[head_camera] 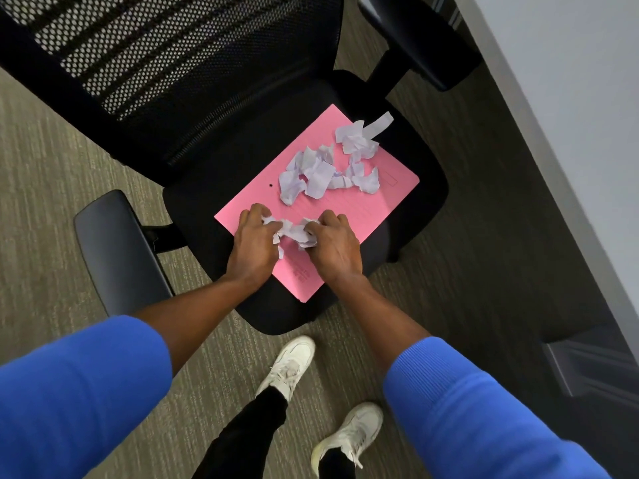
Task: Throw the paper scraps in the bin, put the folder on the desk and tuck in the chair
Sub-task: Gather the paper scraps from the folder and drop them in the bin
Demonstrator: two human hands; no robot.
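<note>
Paper scraps: two groups, both on the pink folder [363, 216], which lies flat and skewed on the seat of the black chair [283, 316]. Near group [294, 231] is a small crumpled wad at the folder's near end, caught between both hands. Left hand [254, 242] sits on its left side, fingers curled down over the edge of the wad; right hand [333, 243] mirrors it on the right, fingers curled in, knuckles up. Both hands are cupped inward against the same wad, pressing it from either side; the fingertips are hidden under paper, so how firmly they grip I can't tell. Far group [328, 171] is the bigger loose pile, further up the folder toward its far corner, well clear of both hands, one long strip sticking out at the far end. Folder overhangs nothing; chair seat shows all round it. Mesh backrest [145, 63] on the far left, one armrest [117, 250] left of the hands, the other [415, 39] far right. Person wears blue sleeves [79, 392], pushed up the forearms, white sneakers [294, 364] on grey-green carpet [52, 174]. Desk [570, 115] edge runs along the right side, chair standing out from it.
</note>
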